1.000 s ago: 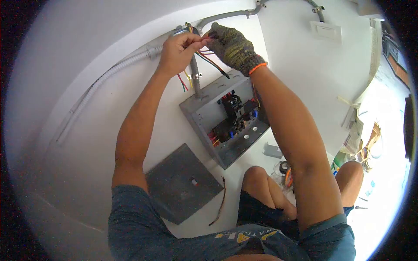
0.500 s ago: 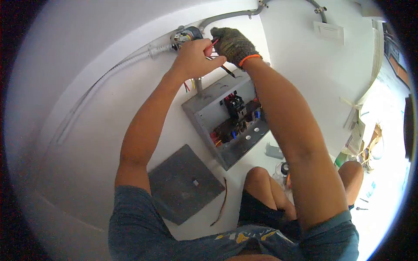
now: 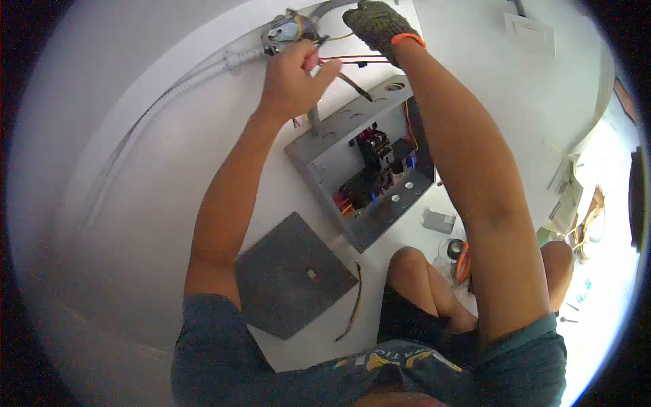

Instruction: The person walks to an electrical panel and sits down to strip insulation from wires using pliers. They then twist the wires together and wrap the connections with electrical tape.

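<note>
My bare left hand (image 3: 293,80) is closed on wires just below a round wall junction box (image 3: 287,30), its thumb sticking out to the right. Red wires (image 3: 359,57) run right from near its fingers, and a dark wire bundle (image 3: 354,85) hangs below the thumb with its end over the metal box. My right hand (image 3: 377,28), in a dark knit glove with an orange cuff, is closed farther right at the top. A thin yellow wire (image 3: 341,36) stretches from the junction box to its fingers. The exact grip inside the glove is hidden.
Below the hands, an open grey electrical box (image 3: 324,147) holds breakers (image 3: 376,148) and wiring. Its dark flat panel (image 3: 291,285) lies lower left, with a loose wire (image 3: 354,305) beside it. Corrugated conduit (image 3: 196,78) runs along the wall; a switch plate (image 3: 529,34) is upper right.
My gloved right hand has moved up and right, away from my left hand, and wires now show between them. My left hand stays near the junction box. The whole view has shifted slightly.
</note>
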Demonstrator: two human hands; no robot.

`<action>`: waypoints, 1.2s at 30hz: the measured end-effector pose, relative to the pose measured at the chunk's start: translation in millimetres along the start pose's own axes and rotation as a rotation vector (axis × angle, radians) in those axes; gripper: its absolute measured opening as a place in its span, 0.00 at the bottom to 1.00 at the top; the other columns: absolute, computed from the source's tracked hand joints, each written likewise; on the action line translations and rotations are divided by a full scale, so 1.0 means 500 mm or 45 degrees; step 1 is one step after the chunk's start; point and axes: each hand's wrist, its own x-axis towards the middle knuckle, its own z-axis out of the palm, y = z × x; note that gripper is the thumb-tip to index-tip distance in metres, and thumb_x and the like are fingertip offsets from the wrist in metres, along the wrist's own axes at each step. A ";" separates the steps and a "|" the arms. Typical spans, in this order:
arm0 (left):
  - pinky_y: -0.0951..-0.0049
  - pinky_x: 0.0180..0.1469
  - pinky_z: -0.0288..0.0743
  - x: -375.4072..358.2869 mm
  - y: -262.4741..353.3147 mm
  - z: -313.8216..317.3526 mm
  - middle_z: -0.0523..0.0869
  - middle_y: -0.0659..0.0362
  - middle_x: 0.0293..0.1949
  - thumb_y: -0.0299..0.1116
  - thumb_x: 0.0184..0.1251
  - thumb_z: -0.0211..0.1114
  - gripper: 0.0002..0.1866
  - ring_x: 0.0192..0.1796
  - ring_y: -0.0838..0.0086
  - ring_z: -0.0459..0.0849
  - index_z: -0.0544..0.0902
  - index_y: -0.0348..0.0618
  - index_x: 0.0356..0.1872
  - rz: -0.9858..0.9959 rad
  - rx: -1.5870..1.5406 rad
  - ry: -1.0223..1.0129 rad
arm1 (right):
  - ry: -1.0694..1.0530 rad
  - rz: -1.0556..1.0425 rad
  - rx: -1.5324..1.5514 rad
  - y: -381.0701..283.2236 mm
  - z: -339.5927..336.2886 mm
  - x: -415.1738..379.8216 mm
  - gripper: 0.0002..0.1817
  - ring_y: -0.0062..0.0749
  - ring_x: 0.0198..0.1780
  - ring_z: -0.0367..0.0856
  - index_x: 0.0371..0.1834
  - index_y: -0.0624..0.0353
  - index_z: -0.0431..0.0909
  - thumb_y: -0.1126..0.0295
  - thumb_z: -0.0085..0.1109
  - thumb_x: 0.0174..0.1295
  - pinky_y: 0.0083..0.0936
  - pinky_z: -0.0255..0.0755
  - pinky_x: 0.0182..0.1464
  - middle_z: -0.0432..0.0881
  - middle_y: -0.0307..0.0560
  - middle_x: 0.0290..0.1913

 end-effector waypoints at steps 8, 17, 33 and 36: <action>0.63 0.42 0.79 -0.068 -0.014 -0.057 0.86 0.51 0.43 0.26 0.67 0.63 0.08 0.38 0.57 0.85 0.85 0.40 0.45 0.283 0.258 0.135 | 0.081 -0.173 -0.043 -0.043 -0.094 -0.094 0.25 0.61 0.45 0.82 0.42 0.58 0.84 0.46 0.51 0.68 0.49 0.75 0.51 0.85 0.61 0.40; 0.59 0.44 0.81 0.072 -0.036 0.076 0.88 0.48 0.39 0.37 0.71 0.60 0.13 0.42 0.55 0.88 0.88 0.47 0.49 0.346 0.382 0.128 | -0.066 -0.188 -0.110 -0.018 -0.088 -0.161 0.28 0.60 0.55 0.80 0.52 0.58 0.81 0.44 0.48 0.70 0.47 0.72 0.61 0.84 0.61 0.50; 0.68 0.51 0.79 0.233 -0.212 0.086 0.88 0.57 0.51 0.38 0.75 0.53 0.16 0.47 0.62 0.87 0.85 0.43 0.52 0.431 0.385 -0.337 | -0.844 1.520 -0.242 0.274 0.077 -1.161 0.28 0.52 0.60 0.77 0.68 0.51 0.60 0.62 0.55 0.65 0.43 0.74 0.60 0.68 0.53 0.67; 0.73 0.43 0.75 0.202 -0.133 0.037 0.84 0.63 0.42 0.36 0.74 0.56 0.17 0.38 0.72 0.80 0.82 0.44 0.59 0.280 0.032 -0.573 | -0.748 1.491 -0.177 0.291 0.071 -1.144 0.33 0.53 0.63 0.76 0.73 0.50 0.55 0.62 0.54 0.66 0.44 0.74 0.61 0.64 0.52 0.72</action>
